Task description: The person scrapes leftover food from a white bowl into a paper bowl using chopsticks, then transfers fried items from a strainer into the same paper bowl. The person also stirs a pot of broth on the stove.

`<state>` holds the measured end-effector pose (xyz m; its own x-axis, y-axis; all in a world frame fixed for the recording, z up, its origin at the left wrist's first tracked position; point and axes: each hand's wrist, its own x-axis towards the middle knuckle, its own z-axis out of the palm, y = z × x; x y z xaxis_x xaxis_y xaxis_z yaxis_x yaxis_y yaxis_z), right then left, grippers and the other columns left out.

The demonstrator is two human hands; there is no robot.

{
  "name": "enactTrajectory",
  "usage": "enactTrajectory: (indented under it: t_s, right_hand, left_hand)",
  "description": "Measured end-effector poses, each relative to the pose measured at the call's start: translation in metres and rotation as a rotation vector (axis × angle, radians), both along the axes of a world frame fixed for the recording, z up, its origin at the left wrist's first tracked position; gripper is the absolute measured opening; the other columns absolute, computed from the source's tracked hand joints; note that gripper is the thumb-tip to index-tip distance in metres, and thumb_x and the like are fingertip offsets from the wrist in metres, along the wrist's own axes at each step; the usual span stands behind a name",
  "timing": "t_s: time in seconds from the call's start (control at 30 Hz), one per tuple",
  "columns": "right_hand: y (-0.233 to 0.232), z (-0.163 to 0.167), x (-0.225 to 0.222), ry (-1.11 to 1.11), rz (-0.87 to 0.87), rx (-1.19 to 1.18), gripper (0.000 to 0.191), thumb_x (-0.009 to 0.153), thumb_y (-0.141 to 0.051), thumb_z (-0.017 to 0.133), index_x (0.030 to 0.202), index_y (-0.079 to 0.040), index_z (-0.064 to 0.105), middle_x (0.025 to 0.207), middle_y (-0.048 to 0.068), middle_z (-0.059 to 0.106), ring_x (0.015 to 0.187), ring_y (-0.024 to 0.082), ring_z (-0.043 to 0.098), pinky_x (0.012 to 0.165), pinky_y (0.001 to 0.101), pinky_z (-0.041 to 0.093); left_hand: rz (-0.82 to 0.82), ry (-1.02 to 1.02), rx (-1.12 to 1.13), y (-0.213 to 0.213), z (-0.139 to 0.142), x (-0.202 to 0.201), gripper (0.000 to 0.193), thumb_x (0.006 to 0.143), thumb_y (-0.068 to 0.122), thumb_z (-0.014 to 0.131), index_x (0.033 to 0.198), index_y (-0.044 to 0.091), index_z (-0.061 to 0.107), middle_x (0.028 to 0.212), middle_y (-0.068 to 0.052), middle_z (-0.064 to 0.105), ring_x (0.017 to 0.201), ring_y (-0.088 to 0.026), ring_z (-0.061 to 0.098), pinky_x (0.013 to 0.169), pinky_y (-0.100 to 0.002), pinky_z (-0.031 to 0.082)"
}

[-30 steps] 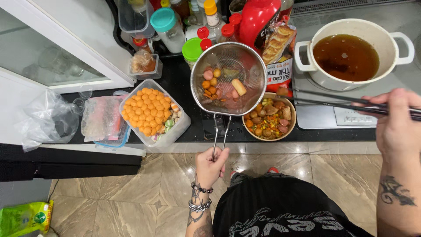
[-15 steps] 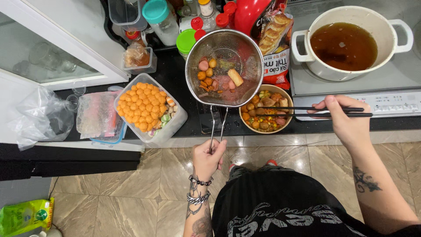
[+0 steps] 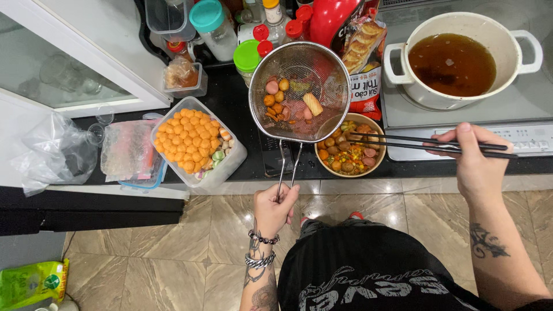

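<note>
Two hands are at work over a dark kitchen surface (image 3: 242, 115). Your left hand (image 3: 275, 207) is clenched around the end of the long wire handle of a metal mesh strainer (image 3: 299, 92), which you hold up above the surface, just left of a wooden bowl (image 3: 349, 144). Inside the strainer sit sausage slices, small fried balls and a tofu piece. It looks light and stiff, though the load sits far from your grip, so it may tip; holding nearer the basket would likely steady it. Wet mesh could drip.

Your right hand (image 3: 475, 158) pinches a pair of dark chopsticks (image 3: 415, 144), tips resting over the bowl of mixed food. A white pot (image 3: 461, 63) of brown broth stands on a cooktop to the right. A plastic tub (image 3: 199, 141) of orange balls lies left, with jars and bottles behind. Below is a marbled tile floor (image 3: 173, 247).
</note>
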<state>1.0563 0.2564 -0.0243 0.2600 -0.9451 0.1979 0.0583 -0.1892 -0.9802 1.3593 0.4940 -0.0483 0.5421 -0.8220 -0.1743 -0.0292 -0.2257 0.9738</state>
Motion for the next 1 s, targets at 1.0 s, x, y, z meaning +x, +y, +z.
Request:
enactTrajectory:
  t_s: [1.0]
  right_hand:
    - [-0.012,0.083,0.054,0.129,0.116,-0.515,0.032,0.120,-0.010,0.051,0.097,0.001,0.070,0.108,0.013,0.072,0.102,0.021,0.070,0.095,0.0301,0.056]
  left_hand:
    - [-0.079,0.056,-0.011,-0.009,-0.003,0.000,0.036,0.095,0.018,0.074,0.065,0.002,0.061,0.049,0.003,0.056,0.038,-0.003,0.050,0.036,-0.021,0.036]
